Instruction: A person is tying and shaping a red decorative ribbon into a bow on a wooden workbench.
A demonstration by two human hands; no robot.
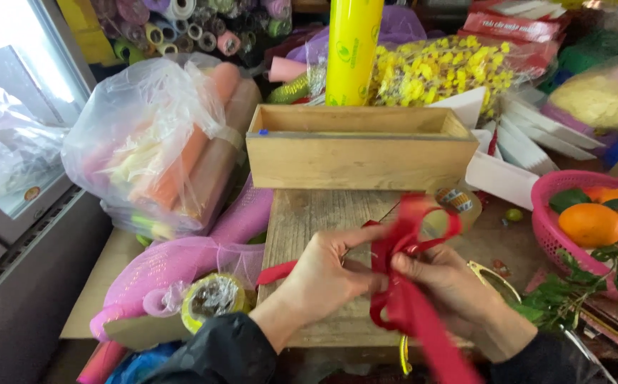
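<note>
One camera on the person's head is looking down and forward, very near the work. It is facing the open rectangular pale wooden box [361, 146], which is sitting in the upper middle of the view. The person's forearms are entering below this box.

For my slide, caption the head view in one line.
Left hand and right hand pinch a looped red ribbon over a wooden board, beside a pink basket.

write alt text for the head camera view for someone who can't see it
Two bare hands, left hand and right hand, pinch a looped red ribbon over a wooden board. Behind it sits an open wooden box; a pink basket of oranges is at right.
</note>
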